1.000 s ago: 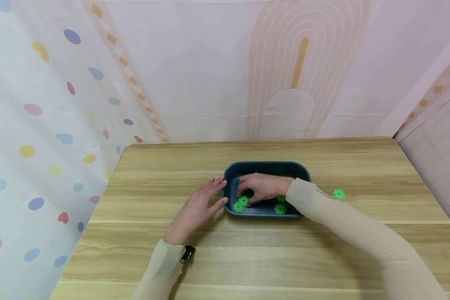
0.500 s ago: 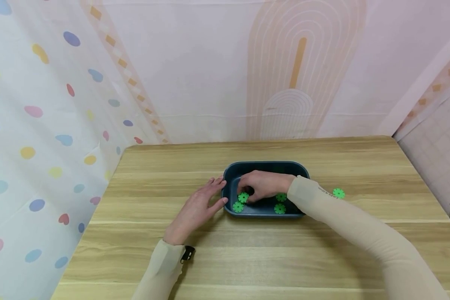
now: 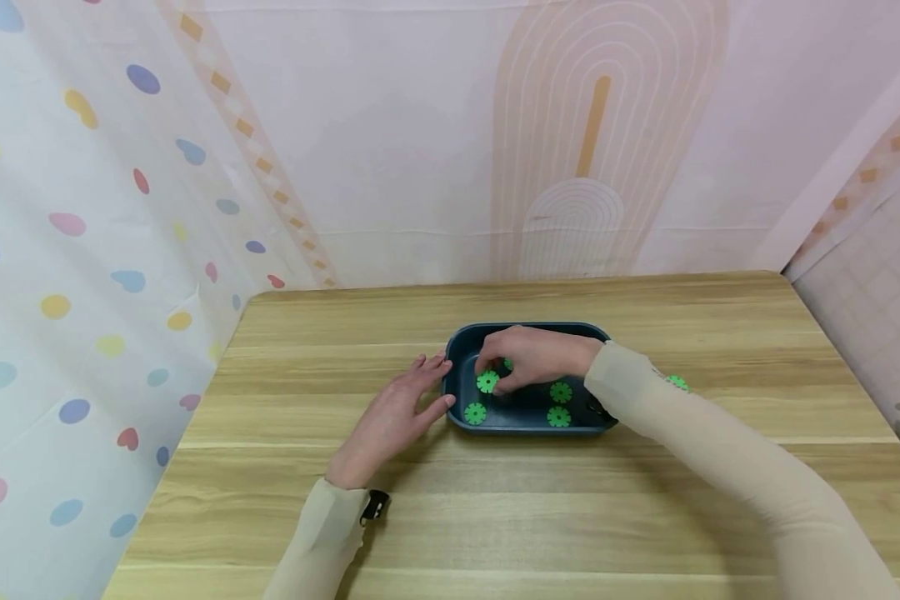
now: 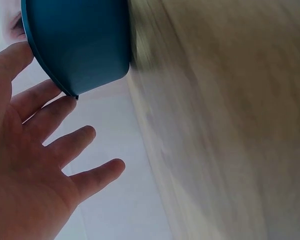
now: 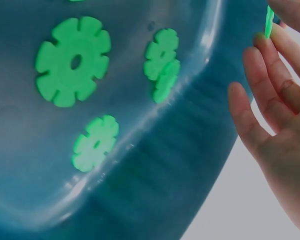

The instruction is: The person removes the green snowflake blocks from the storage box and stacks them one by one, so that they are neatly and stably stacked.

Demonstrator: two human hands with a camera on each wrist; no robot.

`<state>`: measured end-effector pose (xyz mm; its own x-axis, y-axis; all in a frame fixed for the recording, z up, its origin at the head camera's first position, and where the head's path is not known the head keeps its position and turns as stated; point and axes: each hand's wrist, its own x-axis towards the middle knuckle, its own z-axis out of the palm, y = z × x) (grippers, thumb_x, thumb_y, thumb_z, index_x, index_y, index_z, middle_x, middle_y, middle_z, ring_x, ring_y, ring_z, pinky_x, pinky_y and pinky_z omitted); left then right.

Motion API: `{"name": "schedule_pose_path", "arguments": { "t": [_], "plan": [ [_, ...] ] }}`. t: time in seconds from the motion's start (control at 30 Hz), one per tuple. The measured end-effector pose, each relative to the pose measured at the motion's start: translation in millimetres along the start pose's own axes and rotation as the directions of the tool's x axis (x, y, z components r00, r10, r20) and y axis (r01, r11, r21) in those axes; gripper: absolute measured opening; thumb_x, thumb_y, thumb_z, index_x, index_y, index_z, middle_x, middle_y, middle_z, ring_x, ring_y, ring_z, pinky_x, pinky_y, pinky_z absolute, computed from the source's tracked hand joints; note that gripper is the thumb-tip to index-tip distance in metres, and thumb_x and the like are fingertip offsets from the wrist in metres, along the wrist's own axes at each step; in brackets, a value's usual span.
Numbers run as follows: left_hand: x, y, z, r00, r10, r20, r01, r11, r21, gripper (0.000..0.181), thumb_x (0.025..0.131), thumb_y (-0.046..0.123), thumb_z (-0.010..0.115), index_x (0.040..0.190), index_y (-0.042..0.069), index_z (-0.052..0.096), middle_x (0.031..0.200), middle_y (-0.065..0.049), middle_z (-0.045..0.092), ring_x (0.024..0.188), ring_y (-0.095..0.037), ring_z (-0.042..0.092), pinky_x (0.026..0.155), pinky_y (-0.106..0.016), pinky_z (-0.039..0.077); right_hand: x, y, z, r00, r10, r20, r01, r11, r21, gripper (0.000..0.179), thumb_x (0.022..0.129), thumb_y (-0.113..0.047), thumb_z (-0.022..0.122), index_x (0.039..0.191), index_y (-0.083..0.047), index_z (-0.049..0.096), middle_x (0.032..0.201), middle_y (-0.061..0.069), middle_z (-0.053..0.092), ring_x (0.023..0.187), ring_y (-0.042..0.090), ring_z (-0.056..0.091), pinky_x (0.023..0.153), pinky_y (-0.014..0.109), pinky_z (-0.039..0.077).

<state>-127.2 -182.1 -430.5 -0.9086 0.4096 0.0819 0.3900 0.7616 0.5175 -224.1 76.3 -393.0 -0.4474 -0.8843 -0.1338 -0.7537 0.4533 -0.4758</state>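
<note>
A dark blue oblong plastic tub (image 3: 525, 431) stands on the table. At its left end, my left hand (image 3: 392, 421) touches the rim with fingers spread and fairly straight; the left wrist view shows fingertips against the tub's rim (image 4: 50, 75). My right hand (image 3: 540, 354) is over the tub, pinching a green notched snowflake disc (image 3: 487, 382) between thumb and fingers. The right wrist view catches that held disc (image 5: 269, 22) edge-on. Several like discs lie in the tub, among them one at the front left (image 3: 476, 413) and one at the front right (image 3: 558, 417).
Another green disc (image 3: 677, 382) lies on the wooden table (image 3: 532, 517) right of the tub, partly covered by the right sleeve. Two discs (image 5: 162, 57) overlap beside the tub wall in the right wrist view. Patterned curtains (image 3: 390, 150) hang behind and left of the table.
My right hand has lifted slightly and shifted toward the back of the tub, a disc pinched in it. That disc has moved away from the front-left one. The left hand stays put.
</note>
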Motion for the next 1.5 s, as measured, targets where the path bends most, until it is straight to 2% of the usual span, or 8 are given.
{"name": "schedule_pose_path", "arguments": {
  "t": [0.43, 0.8, 1.0, 1.5],
  "plan": [
    [2.4, -0.5, -1.9, 1.0, 0.009, 0.013, -0.009, 1.0, 0.022, 0.057, 0.106, 0.038, 0.06, 0.154, 0.009, 0.05, 0.162, -0.007, 0.041, 0.152, -0.034, 0.032, 0.118, -0.059, 0.034, -8.8, -7.4, -12.3, 0.998, 0.044, -0.041, -0.041, 0.997, 0.063, 0.035, 0.096, -0.024, 0.078, 0.128, -0.015, 0.071, 0.12, -0.003, 0.063, 0.107, 0.022, 0.062, 0.095, 0.032, 0.054],
    [3.1, 0.0, -0.9, 1.0, 0.005, 0.011, -0.005, 1.0, 0.017, 0.056, 0.106, 0.036, 0.061, 0.154, 0.009, 0.051, 0.162, -0.008, 0.042, 0.152, -0.035, 0.032, 0.118, -0.059, 0.035, -25.0, -14.4, -21.8, 0.993, 0.03, -0.114, -0.024, 0.998, 0.056, 0.036, 0.096, -0.028, 0.077, 0.129, -0.015, 0.07, 0.122, -0.004, 0.064, 0.109, 0.013, 0.06, 0.1, 0.035, 0.053],
    [3.4, 0.6, -2.2, 1.0, -0.013, 0.027, 0.012, 1.0, 0.023, 0.057, 0.106, 0.039, 0.06, 0.154, 0.01, 0.05, 0.163, -0.008, 0.041, 0.153, -0.033, 0.032, 0.118, -0.058, 0.034, -34.6, -18.8, -26.3, 0.987, 0.004, -0.161, 0.003, 0.999, 0.039, 0.036, 0.095, -0.028, 0.078, 0.127, -0.012, 0.071, 0.118, -0.003, 0.064, 0.104, 0.014, 0.06, 0.097, 0.035, 0.054],
    [1.9, 1.1, -2.7, 1.0, -0.018, 0.024, 0.017, 1.0, 0.024, 0.056, 0.107, 0.038, 0.06, 0.154, 0.01, 0.05, 0.163, -0.008, 0.041, 0.153, -0.033, 0.032, 0.119, -0.058, 0.033, -58.0, -25.9, -28.5, 0.973, 0.007, -0.229, 0.017, 0.995, 0.1, 0.033, 0.095, -0.022, 0.078, 0.125, -0.012, 0.071, 0.123, -0.001, 0.065, 0.115, 0.022, 0.064, 0.104, 0.046, 0.052]
  ]
}}
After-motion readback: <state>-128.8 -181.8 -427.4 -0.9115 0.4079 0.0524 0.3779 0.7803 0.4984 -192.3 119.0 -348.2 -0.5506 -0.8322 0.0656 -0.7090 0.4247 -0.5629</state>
